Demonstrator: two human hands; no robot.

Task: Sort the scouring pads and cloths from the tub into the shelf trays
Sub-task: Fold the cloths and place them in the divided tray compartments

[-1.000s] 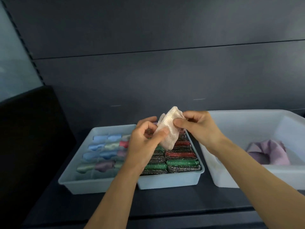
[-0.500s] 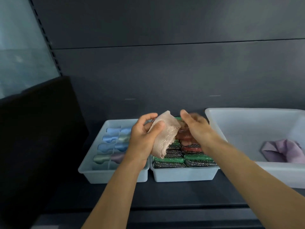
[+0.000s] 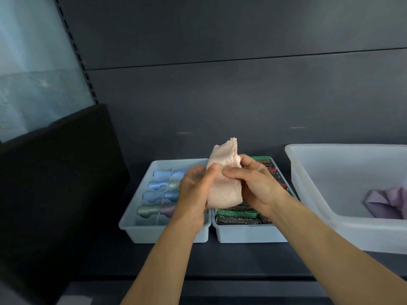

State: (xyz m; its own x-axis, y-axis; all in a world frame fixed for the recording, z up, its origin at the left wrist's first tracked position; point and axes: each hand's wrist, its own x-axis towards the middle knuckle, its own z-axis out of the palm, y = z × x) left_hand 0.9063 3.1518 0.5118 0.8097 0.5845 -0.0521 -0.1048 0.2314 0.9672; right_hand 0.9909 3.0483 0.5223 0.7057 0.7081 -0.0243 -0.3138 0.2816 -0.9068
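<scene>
Both hands grip the peach cloth (image 3: 222, 190) upright above where the cloth tray (image 3: 145, 234) meets the pad tray (image 3: 248, 235), our left hand (image 3: 193, 194) with its thumb pressed on the front and our right hand (image 3: 257, 188) pinching the right edge. We judge it wants rolling tight and narrow like the rolled cloths (image 3: 158, 186), then seating in a free slot beside them, clear of the scouring pads (image 3: 237, 214).

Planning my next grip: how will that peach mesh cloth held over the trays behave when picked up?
Probably floppy: the peach mesh cloth bunches and folds between the left hand and right hand. Likely light, since its top edge stands up unsupported. Its knobbly weave should resist slipping.
</scene>
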